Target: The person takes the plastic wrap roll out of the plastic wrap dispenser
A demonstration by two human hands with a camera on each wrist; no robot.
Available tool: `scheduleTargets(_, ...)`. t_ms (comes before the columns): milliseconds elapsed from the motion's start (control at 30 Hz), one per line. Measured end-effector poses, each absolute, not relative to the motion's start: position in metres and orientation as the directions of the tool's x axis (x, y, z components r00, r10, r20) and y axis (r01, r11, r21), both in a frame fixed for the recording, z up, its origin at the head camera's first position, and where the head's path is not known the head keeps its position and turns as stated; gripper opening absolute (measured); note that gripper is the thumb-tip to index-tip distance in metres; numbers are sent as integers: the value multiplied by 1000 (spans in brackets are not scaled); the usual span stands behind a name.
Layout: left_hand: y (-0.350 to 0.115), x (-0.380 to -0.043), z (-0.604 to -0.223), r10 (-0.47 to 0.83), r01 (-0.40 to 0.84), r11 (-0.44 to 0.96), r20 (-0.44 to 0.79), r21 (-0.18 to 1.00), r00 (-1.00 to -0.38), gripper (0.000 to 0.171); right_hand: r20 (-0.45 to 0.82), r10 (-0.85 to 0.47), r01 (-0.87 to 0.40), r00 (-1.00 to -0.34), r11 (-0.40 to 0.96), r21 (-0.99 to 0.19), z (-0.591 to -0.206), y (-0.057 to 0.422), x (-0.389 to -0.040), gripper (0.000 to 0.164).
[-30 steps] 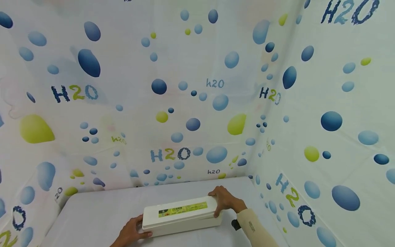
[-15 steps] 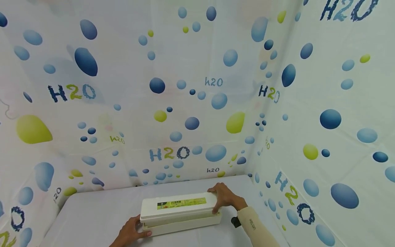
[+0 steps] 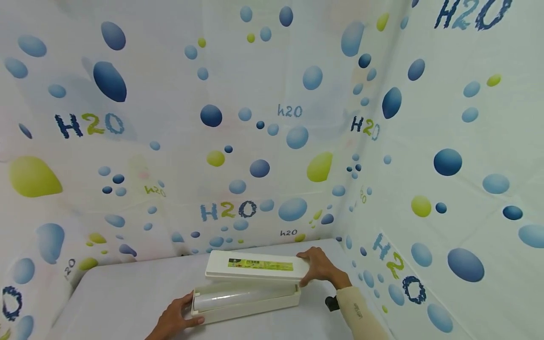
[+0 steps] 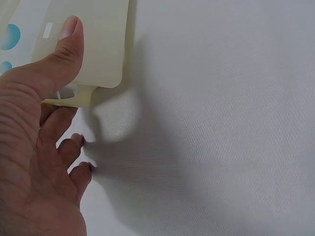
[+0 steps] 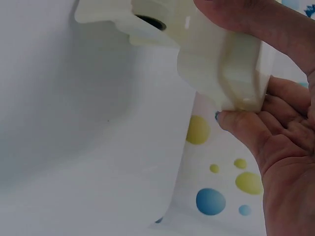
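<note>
A long cream cling film box stands open on the table in the head view. Its base (image 3: 250, 309) holds a shiny film roll (image 3: 229, 298), partly covered by the lid. My left hand (image 3: 176, 315) grips the left end of the base, with the thumb on its front face in the left wrist view. Above and behind the base, the lid (image 3: 260, 274) with a green label is raised, swung askew. My right hand (image 3: 320, 265) holds the lid's right end, thumb on the near side. In the right wrist view, the fingers curl around the lid end (image 5: 241, 69).
A white-covered table (image 3: 123, 288) lies under the box. Patterned curtain walls with blue and green drops rise behind it and on both sides. A small black object (image 3: 333, 303) shows beside the right forearm.
The lid has come up off the base and shifted back, held by my right hand, so the roll now shows. My left hand stays on the base's left end.
</note>
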State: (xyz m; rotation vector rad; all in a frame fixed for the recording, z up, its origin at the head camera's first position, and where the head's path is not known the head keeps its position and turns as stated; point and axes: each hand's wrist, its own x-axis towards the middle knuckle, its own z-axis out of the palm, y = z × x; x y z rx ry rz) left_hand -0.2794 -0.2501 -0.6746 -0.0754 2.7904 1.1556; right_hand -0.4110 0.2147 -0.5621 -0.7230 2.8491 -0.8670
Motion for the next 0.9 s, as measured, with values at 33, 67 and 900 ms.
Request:
scheduleTargets(33,-251,-279,-675,2,-89,710,-128,698,-992,109,60,-440,-399,-896,738,-544,-563,218,-410,87)
scheduleTargets(67,-251,-280,-675,4,-84,712,-123,698,-992,108,62,-416,-380,-907,747,-546,-563,221,-410,88)
scheduleTargets(900,-260,-289,-681,55,-38,704,-108,709,-993,105,106,-106,-149,-989,782,-606,-569,306,-371,91)
